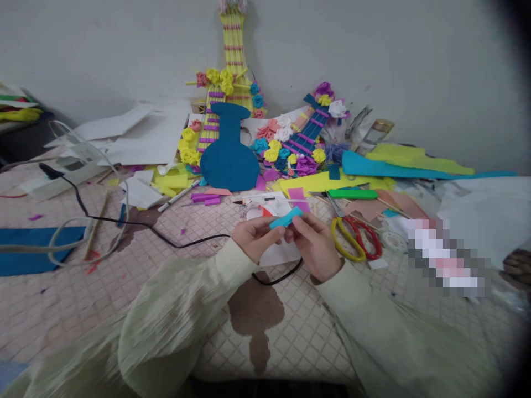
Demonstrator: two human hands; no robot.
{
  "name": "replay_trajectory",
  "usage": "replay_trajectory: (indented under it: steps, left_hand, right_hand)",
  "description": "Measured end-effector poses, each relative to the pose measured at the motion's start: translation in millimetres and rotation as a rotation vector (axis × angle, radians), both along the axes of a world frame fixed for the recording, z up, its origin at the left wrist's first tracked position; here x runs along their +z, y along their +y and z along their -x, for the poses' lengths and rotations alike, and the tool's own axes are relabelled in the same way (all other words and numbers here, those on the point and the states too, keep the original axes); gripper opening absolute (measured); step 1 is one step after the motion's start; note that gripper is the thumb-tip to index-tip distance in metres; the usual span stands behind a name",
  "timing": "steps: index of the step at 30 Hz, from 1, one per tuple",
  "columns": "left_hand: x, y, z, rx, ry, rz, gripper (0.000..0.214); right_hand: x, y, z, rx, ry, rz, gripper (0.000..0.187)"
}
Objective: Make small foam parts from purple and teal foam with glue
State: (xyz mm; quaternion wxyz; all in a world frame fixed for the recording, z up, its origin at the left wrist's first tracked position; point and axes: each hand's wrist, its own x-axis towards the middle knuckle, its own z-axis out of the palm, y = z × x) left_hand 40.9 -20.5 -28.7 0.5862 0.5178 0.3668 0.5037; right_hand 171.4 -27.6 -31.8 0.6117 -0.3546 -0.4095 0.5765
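Note:
Between both hands is a small light blue strip of crepe paper (pixel 286 219). My left hand (pixel 259 235) pinches its left end, and my right hand (pixel 315 240) pinches the right end. The strip is held above white paper on the table. Just behind it lies a glue gun or pen-like tool, only partly seen. Scissors (pixel 350 237) with yellow and red handles lie to the right of my right hand. A dark blue vase-shaped cutout (pixel 230 160) leans upright behind my hands, against crafted pieces with paper flowers.
A black cable (pixel 153 224) runs across the cloth toward a white power strip (pixel 62 179) at left. A green utility knife (pixel 352 194) lies behind the scissors. Folded blue and yellow paper (pixel 415 163) rests at back right. Blue paper (pixel 29 264) lies at left.

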Motion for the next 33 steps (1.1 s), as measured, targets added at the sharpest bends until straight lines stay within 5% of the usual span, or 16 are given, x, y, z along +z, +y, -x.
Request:
replay_trajectory:
  steps: [18, 33]
  left_hand:
    - [-4.1, 2.3, -1.0, -0.059, -0.065, -0.093, 0.031]
    - [2.6, 0.1, 1.1, -0.077, 0.075, 0.022, 0.029]
  right_hand:
    - [3.9, -0.5, 1.3, 0.004, 0.068, 0.036, 0.016]
    - [-4.1, 0.8, 0.6, -0.006, 0.007, -0.020, 0.010]
